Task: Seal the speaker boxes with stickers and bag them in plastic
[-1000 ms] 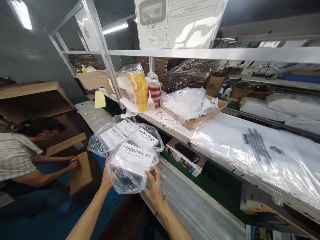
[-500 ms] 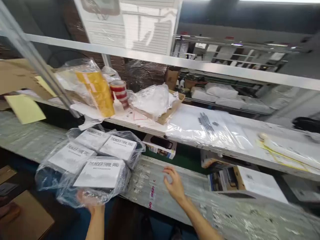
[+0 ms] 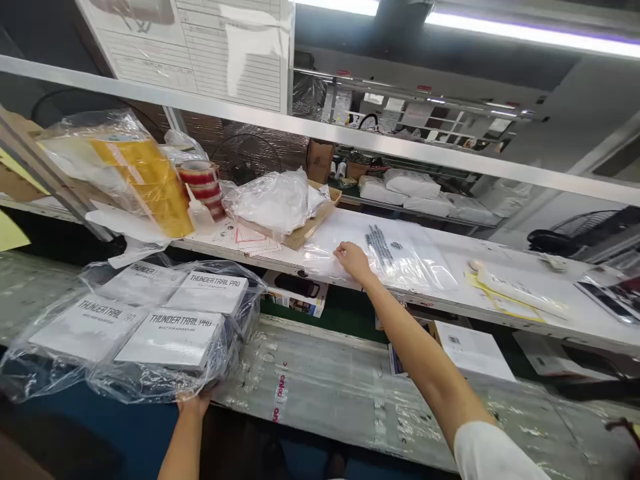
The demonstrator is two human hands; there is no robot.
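A clear plastic bag of white boxes (image 3: 170,337), printed "THUNDER TRAIL PRO", lies at the left, partly over the conveyor's near edge. Under its near right corner is my left hand (image 3: 194,401), holding the bag from below, its fingers mostly hidden. My right hand (image 3: 354,261) reaches out to the shelf. Its fingertips are pinched together at the left part of a stack of flat clear plastic bags (image 3: 420,257) with dark print.
On the shelf (image 3: 455,243) stand yellow tape rolls (image 3: 145,180), red tape rolls (image 3: 203,183), a small squeeze bottle (image 3: 199,215) and a cardboard tray (image 3: 305,230) with white plastic bags. A white box (image 3: 473,350) sits below. A metal rail (image 3: 320,130) crosses above.
My right hand has moved from above the conveyor up to the flat plastic bags, and its fingers have closed. The view has shifted right; my left hand stays at the bagged boxes.
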